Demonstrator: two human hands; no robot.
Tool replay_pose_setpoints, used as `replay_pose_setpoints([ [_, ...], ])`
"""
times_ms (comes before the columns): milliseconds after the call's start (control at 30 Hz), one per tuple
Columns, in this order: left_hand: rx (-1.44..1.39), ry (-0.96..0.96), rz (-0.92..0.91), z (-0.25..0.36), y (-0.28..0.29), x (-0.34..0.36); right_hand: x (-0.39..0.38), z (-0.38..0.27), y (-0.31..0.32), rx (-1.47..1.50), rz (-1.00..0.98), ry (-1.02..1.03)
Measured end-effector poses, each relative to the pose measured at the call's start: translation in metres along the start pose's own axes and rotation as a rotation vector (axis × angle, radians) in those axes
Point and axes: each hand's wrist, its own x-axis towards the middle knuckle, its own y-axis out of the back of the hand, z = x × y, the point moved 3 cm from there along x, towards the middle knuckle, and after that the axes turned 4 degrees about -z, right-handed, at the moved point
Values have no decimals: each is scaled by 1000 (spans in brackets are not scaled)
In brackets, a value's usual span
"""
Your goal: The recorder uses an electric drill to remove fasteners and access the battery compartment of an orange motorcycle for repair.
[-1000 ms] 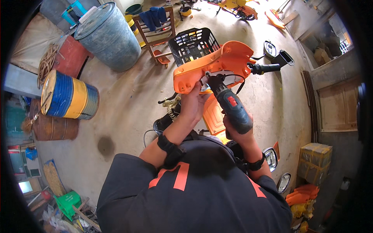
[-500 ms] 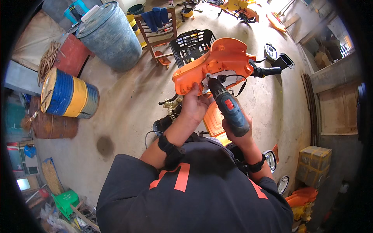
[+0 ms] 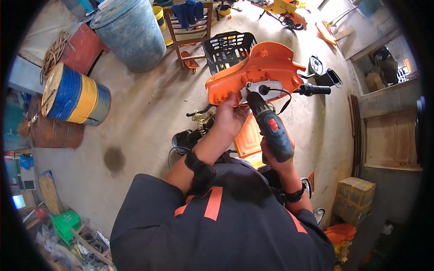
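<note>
An orange plastic scooter cover (image 3: 267,68) is turned with its inner side facing me, above the handlebar area. My left hand (image 3: 229,119) is closed on its lower left edge, thumb against the inner face. In my right hand (image 3: 281,166) is a dark cordless drill (image 3: 272,128) with a red switch, fingers wrapped round its handle. The drill's tip meets the cover beside a white lamp housing (image 3: 274,86) with a black plug and cable. Whether a screw sits under the tip is too small to tell. A black handlebar grip (image 3: 318,90) sticks out to the right.
A black plastic crate (image 3: 230,47) is just behind the cover, with a wooden chair (image 3: 189,31) to its left. Farther left are a blue barrel (image 3: 131,38) and a blue-yellow drum (image 3: 79,97). A taped cardboard box (image 3: 354,198) stands at the right, by the wall.
The view has shifted slightly, so the cover and both hands appear a little farther right. My left hand still grips the cover, and the drill stays against it.
</note>
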Motion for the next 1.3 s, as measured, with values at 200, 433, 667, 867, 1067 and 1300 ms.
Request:
replay_pose_setpoints([
  [200, -58, 77, -30, -1, -4, 2, -6, 3, 2, 36, -50, -127],
  [433, -77, 63, -73, 3, -4, 9, -20, 14, 1, 29, -33, -142],
  [667, -72, 138, -106, 2, 4, 22, -21, 19, 6, -123, -50, -160],
  [867, 61, 149, -143, 6, 7, 29, -12, 4, 7, -202, -46, 52],
  [1067, 67, 169, -290, 10, 4, 27, -22, 14, 12, -96, -24, -89],
  [1300, 23, 192, -312, 3, -9, 24, -48, 18, 29, -176, 28, -170],
])
